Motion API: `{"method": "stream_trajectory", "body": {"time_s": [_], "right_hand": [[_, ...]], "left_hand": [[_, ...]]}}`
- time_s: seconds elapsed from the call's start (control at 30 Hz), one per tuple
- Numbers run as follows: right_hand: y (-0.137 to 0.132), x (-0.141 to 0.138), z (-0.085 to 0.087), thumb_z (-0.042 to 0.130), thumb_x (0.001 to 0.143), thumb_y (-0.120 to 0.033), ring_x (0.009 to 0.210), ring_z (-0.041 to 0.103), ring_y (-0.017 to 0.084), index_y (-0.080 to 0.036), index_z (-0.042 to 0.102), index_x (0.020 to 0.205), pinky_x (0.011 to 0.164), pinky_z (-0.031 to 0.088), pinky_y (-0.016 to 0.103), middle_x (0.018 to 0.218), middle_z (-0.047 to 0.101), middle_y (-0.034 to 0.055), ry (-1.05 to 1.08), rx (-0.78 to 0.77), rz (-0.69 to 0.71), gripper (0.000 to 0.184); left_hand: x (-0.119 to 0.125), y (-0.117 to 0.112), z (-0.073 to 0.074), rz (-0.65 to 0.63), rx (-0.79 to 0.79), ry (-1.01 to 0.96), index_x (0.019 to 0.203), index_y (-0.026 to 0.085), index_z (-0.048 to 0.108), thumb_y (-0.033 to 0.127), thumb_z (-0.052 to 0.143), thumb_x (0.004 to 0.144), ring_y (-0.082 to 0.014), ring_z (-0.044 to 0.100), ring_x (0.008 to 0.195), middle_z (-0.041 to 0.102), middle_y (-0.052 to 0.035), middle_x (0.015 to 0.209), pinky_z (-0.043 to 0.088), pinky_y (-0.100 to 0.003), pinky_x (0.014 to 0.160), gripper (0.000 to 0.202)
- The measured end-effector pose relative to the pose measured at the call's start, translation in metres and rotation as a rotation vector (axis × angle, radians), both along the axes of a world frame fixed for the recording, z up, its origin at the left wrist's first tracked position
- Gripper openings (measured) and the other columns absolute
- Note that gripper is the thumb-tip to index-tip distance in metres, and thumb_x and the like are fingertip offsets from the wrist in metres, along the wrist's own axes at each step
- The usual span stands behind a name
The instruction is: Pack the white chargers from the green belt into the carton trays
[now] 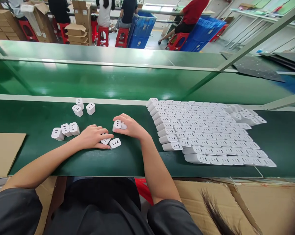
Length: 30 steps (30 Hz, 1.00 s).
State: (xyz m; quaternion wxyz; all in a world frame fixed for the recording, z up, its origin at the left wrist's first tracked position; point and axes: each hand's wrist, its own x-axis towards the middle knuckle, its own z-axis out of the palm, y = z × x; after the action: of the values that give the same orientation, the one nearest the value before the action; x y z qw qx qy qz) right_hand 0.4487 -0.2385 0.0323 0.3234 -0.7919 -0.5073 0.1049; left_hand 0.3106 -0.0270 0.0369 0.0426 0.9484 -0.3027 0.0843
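In the head view, my right hand [131,126] is closed round a white two-port charger [117,124], with part of a second one showing under the fingers. To its left, my left hand [95,137] rests low over the green table, thumb and fingers around another white charger [105,141] that they partly hide. Touching the left fingertips is a further charger [115,143], its two dark slots facing up.
Rows of white chargers [206,130] stand packed on the right of the green table [137,160]. Three chargers [66,130] sit left, three more [78,110] behind. Cardboard [7,151] lies far left. Beyond a metal frame, people sit near blue crates [141,29].
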Motion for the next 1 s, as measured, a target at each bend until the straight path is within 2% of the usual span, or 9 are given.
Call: {"method": "stream_trajectory", "body": {"time_s": [0.17, 0.3, 0.4, 0.47, 0.57, 0.67, 0.77, 0.87, 1.0], "right_hand": [[-0.008, -0.001, 0.006, 0.068, 0.082, -0.036, 0.098, 0.058, 0.022, -0.028, 0.055, 0.116, 0.088, 0.048, 0.036, 0.114, 0.054, 0.0023, 0.105, -0.12, -0.007, 0.037], [-0.009, 0.0, 0.007, 0.067, 0.081, -0.035, 0.1, 0.057, 0.022, -0.026, 0.055, 0.117, 0.089, 0.047, 0.037, 0.114, 0.052, 0.0034, 0.113, -0.133, -0.016, 0.039], [-0.008, 0.0, 0.007, 0.067, 0.081, -0.036, 0.099, 0.057, 0.022, -0.025, 0.056, 0.116, 0.088, 0.047, 0.037, 0.113, 0.053, 0.0032, 0.123, -0.134, -0.029, 0.038], [-0.007, 0.0, 0.007, 0.067, 0.082, -0.037, 0.099, 0.058, 0.022, -0.025, 0.057, 0.115, 0.088, 0.048, 0.037, 0.113, 0.053, 0.0034, 0.126, -0.129, -0.036, 0.037], [-0.008, 0.0, 0.007, 0.068, 0.081, -0.038, 0.1, 0.058, 0.023, -0.026, 0.057, 0.115, 0.088, 0.048, 0.037, 0.113, 0.054, 0.0035, 0.127, -0.14, -0.046, 0.037], [-0.011, 0.0, 0.009, 0.068, 0.081, -0.034, 0.102, 0.057, 0.023, -0.026, 0.055, 0.115, 0.09, 0.047, 0.038, 0.113, 0.054, 0.0032, 0.129, -0.167, -0.029, 0.037], [-0.012, -0.002, 0.012, 0.07, 0.08, -0.032, 0.101, 0.055, 0.023, -0.026, 0.053, 0.113, 0.09, 0.047, 0.038, 0.111, 0.054, 0.0031, 0.142, -0.194, 0.045, 0.038], [-0.006, -0.01, 0.013, 0.071, 0.08, -0.03, 0.103, 0.054, 0.024, -0.025, 0.053, 0.112, 0.09, 0.048, 0.039, 0.108, 0.055, 0.0035, 0.124, -0.19, 0.12, 0.037], [0.004, -0.021, 0.012, 0.072, 0.081, -0.032, 0.109, 0.052, 0.026, -0.025, 0.051, 0.12, 0.095, 0.047, 0.043, 0.114, 0.055, 0.006, 0.122, -0.127, 0.189, 0.045]], "left_hand": [[-0.006, 0.003, 0.002, 0.066, -0.049, 0.074, 0.122, 0.026, 0.063, 0.063, 0.044, 0.092, -0.0186, 0.063, 0.089, 0.069, -0.0069, 0.107, 0.041, -0.031, 0.073, 0.052], [0.002, 0.0, 0.013, -0.041, -0.018, 0.125, 0.14, 0.027, 0.049, 0.064, 0.046, 0.091, -0.0236, 0.06, 0.105, 0.066, -0.0088, 0.12, 0.041, -0.034, 0.083, 0.062], [0.013, -0.006, 0.023, -0.137, 0.029, 0.156, 0.144, 0.031, 0.044, 0.063, 0.048, 0.09, -0.0259, 0.057, 0.111, 0.062, -0.0088, 0.127, 0.039, -0.037, 0.088, 0.062], [0.018, -0.011, 0.026, -0.166, 0.042, 0.174, 0.144, 0.033, 0.044, 0.058, 0.049, 0.092, -0.0251, 0.057, 0.109, 0.061, -0.0078, 0.129, 0.039, -0.037, 0.088, 0.058], [0.019, -0.015, 0.024, -0.169, 0.03, 0.216, 0.138, 0.033, 0.05, 0.054, 0.048, 0.094, -0.0218, 0.06, 0.102, 0.064, -0.0062, 0.123, 0.041, -0.033, 0.078, 0.049], [0.012, -0.012, 0.015, -0.077, 0.022, 0.181, 0.131, 0.026, 0.056, 0.058, 0.046, 0.094, -0.0208, 0.063, 0.093, 0.069, -0.0069, 0.11, 0.041, -0.032, 0.071, 0.05], [0.001, -0.005, 0.007, 0.112, 0.015, 0.072, 0.126, 0.019, 0.058, 0.058, 0.045, 0.094, -0.0218, 0.064, 0.088, 0.071, -0.0079, 0.1, 0.042, -0.033, 0.071, 0.052], [-0.005, -0.001, 0.003, 0.267, 0.006, 0.025, 0.121, 0.018, 0.059, 0.056, 0.047, 0.094, -0.0215, 0.065, 0.083, 0.071, -0.007, 0.092, 0.042, -0.033, 0.068, 0.048], [-0.007, -0.002, 0.001, 0.359, 0.0, 0.012, 0.118, 0.017, 0.061, 0.059, 0.047, 0.093, -0.0216, 0.065, 0.079, 0.07, -0.0067, 0.086, 0.042, -0.033, 0.067, 0.05]]}}
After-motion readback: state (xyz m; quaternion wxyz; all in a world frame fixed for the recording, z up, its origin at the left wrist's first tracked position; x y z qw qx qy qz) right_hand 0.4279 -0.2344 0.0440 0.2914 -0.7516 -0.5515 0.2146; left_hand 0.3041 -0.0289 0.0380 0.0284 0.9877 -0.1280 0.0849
